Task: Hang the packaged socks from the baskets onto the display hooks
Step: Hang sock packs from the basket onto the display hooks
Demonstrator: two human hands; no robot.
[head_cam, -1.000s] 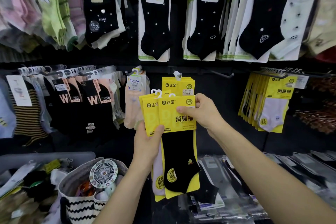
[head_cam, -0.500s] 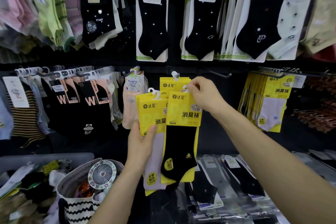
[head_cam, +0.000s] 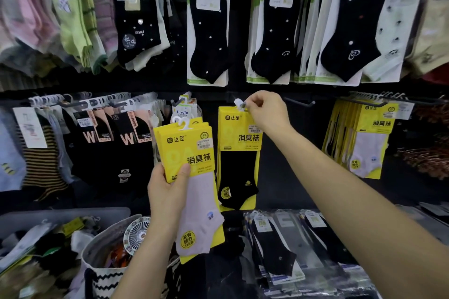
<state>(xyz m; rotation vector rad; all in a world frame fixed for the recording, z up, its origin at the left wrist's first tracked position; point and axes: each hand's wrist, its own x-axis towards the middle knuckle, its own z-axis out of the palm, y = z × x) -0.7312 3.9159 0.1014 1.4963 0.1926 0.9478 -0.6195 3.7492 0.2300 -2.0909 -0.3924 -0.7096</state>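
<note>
My left hand (head_cam: 167, 187) grips a small stack of yellow sock packs (head_cam: 187, 150) with a pale pink sock in front, held upright below the hooks. My right hand (head_cam: 264, 111) pinches the white hanger tab (head_cam: 239, 104) of a yellow pack with a black sock (head_cam: 239, 153), which hangs against the dark display wall. The tab sits at a display hook; I cannot tell whether it is threaded on. An empty black hook (head_cam: 300, 102) juts out just right of my right hand.
Rows of hung socks fill the wall above and left. More yellow packs (head_cam: 364, 138) hang at right. A grey basket (head_cam: 60, 216) of loose packs and a striped bag (head_cam: 107, 274) with a small fan sit lower left. Flat packs (head_cam: 279, 245) lie below.
My right hand lifted the black-sock pack away from the stack and up to the hook. My left hand stayed low with the remaining packs, now showing the pink sock.
</note>
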